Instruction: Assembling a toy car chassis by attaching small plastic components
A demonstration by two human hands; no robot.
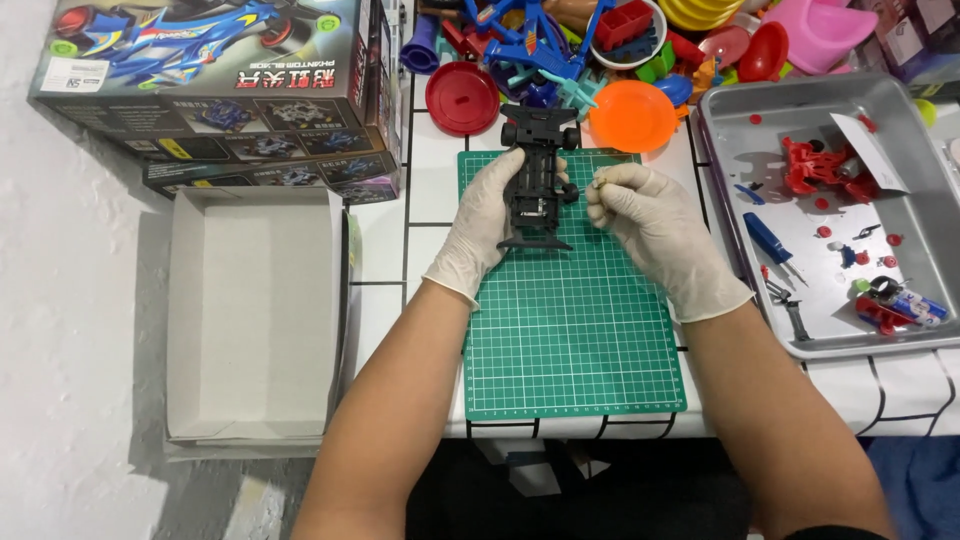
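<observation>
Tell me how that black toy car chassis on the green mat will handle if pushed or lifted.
The black chassis looks like thin moulded plastic, so probably light and fairly stiff. It has wheels at its far end, so a push may roll it on the green cutting mat. The left hand steadies it; the right hand pinches a small part beside it.

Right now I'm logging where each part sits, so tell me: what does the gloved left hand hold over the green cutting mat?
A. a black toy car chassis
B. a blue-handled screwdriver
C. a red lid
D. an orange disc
A: the left hand grips the black toy car chassis over the green cutting mat, while the blue-handled screwdriver lies in the metal tray.
</observation>
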